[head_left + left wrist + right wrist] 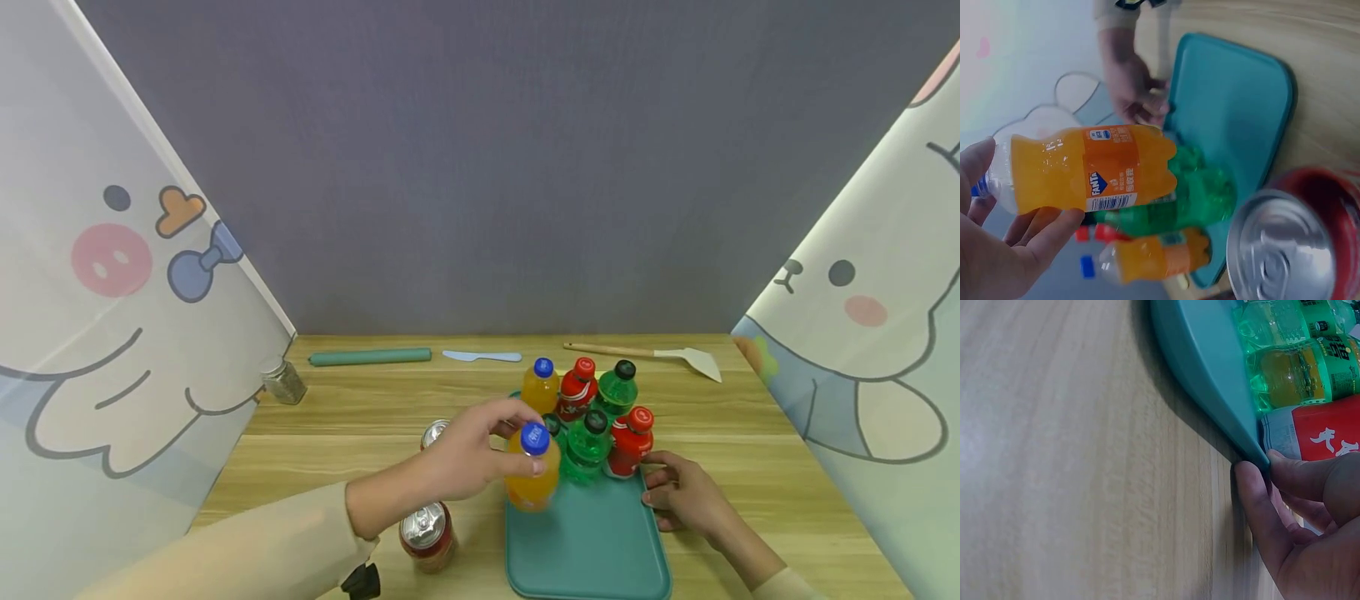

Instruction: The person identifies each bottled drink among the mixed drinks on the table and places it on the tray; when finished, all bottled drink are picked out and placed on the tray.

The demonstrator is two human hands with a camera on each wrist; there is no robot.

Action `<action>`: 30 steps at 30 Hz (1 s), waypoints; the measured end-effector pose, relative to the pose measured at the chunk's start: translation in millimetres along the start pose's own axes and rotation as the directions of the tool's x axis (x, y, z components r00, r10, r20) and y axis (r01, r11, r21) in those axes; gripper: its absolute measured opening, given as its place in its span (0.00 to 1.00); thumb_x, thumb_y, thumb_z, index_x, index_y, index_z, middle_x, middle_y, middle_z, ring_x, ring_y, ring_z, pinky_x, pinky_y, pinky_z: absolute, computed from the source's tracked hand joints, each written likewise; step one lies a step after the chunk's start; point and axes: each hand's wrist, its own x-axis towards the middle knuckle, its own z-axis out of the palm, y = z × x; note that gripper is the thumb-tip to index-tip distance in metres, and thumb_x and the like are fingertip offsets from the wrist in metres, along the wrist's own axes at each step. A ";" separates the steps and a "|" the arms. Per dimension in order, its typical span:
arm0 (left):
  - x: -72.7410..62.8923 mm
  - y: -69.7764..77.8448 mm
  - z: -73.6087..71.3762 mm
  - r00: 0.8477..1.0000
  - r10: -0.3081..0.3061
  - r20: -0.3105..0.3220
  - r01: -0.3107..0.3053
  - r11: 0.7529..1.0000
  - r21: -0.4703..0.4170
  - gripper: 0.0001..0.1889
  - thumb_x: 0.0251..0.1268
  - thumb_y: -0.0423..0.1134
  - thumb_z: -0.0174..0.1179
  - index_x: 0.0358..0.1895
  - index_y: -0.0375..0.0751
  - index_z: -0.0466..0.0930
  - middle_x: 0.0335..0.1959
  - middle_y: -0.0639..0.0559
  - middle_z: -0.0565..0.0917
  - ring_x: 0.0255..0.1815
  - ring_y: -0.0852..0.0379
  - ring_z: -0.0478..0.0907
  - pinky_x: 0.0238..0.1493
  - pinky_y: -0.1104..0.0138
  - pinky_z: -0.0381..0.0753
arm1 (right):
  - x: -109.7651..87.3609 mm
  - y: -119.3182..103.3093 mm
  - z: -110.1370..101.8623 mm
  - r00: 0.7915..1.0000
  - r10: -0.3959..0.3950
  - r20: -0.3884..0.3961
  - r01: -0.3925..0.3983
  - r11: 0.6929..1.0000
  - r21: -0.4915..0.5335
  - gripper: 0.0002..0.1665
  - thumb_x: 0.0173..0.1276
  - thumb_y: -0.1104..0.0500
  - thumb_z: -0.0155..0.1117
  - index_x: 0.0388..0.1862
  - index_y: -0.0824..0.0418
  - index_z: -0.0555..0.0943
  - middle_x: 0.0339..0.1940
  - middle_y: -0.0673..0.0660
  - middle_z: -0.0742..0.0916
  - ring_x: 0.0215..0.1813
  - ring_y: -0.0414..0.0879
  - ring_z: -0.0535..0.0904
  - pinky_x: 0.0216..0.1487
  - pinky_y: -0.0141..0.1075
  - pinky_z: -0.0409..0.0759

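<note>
My left hand (468, 454) grips an orange Fanta bottle (1094, 169) near its blue cap, thumb on one side and fingers on the other. In the head view this bottle overlaps the left edge of a teal tray (588, 542). My right hand (682, 496) pinches the tray's right rim between thumb and fingers, beside a red-labelled bottle (628, 442). Other bottles stand on the far half of the tray: a green bottle (587, 450), another green one (618, 387), a red one (576, 396) and an orange one (540, 392). A further green bottle is mostly hidden behind the held one.
Left of the tray stands a red can (429, 537), with a second can (433, 432) partly behind my left arm. Along the back lie a green stick-like item (370, 357), a light blue knife (482, 357) and a spatula (701, 362). A shaker jar (283, 382) stands far left.
</note>
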 end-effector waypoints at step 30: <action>34.0 -17.9 82.3 0.975 -0.117 0.190 0.085 0.983 0.165 0.17 0.57 0.40 0.78 0.44 0.56 0.79 0.39 0.63 0.78 0.39 0.65 0.73 0.38 0.72 0.74 | 2.9 -0.5 1.9 0.999 0.027 -0.040 -0.029 0.998 -0.053 0.37 0.64 0.73 0.68 0.71 0.69 0.68 0.43 0.62 0.83 0.29 0.52 0.81 0.27 0.47 0.87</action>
